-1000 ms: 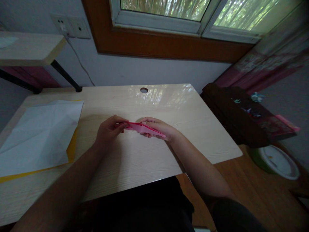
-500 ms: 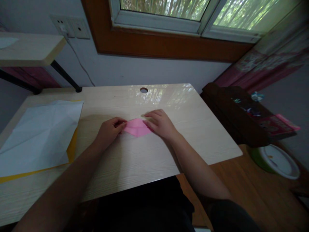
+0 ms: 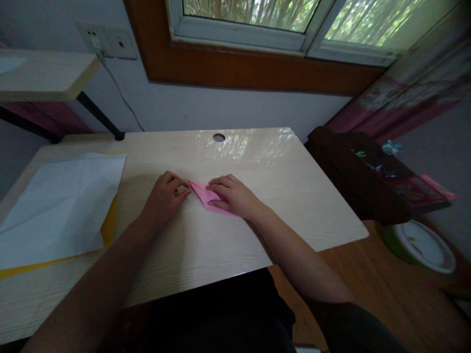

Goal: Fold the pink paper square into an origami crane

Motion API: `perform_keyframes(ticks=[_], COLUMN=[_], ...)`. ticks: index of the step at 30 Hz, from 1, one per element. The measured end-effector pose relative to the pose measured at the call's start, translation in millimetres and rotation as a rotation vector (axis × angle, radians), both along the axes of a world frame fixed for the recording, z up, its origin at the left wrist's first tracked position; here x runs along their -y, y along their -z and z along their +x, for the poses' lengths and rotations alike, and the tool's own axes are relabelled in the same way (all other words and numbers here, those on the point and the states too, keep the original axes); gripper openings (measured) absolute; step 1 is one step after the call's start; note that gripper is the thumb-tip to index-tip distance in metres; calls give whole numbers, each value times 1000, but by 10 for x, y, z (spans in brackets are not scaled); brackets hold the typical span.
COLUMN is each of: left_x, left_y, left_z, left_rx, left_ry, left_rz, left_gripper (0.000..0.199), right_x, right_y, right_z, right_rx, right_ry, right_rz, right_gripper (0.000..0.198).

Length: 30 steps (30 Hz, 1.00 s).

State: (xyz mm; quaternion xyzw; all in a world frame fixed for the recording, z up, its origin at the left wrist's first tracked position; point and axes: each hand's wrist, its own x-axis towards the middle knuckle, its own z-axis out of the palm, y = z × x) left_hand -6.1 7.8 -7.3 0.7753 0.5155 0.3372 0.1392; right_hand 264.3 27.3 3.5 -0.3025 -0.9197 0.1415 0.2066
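The folded pink paper (image 3: 203, 196) is laid on the pale wood-grain counter (image 3: 221, 245), near the middle and between the two hands. The right hand (image 3: 235, 196) is placed palm down over the right part of the paper, with fingers extended and thumb set apart; the paper is covered but not gripped. The left hand (image 3: 167, 193) is held at the paper's left tip, fingers curled and thumb brought close to the forefinger; whether the tip is touched cannot be told. At the left of the counter, a creased white sheet (image 3: 62, 201) is laid over a yellow sheet (image 3: 109, 226). A round hole (image 3: 219, 138) is cut near the rear edge, where window light is reflected on the glossy surface. A shelf (image 3: 47, 73) is carried on black legs at the rear left. The window (image 3: 239, 33) is framed in brown wood and flanked at right by a curtain (image 3: 405, 93). Dark wooden furniture (image 3: 349, 171) is located beyond the right edge.
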Motion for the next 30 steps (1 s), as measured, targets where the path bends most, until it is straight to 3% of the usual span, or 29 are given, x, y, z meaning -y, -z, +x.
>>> perform_keyframes(ticks=[5, 10, 22, 30], left_x=[4, 48, 237, 238], left_y=[-16, 3, 118, 88], left_z=[-14, 38, 282, 301], left_rx=[-122, -136, -165, -305], left_ry=[200, 369, 409, 374], left_rz=[45, -13, -71, 28], left_gripper=[24, 29, 50, 54], right_x=[0, -2, 14, 50], right_y=[-46, -77, -93, -25], right_z=[46, 102, -1, -115], right_rx=[-1, 41, 93, 216], right_ry=[-7, 26, 119, 212], right_rz=[-3, 41, 134, 224], right_gripper=[37, 37, 31, 20])
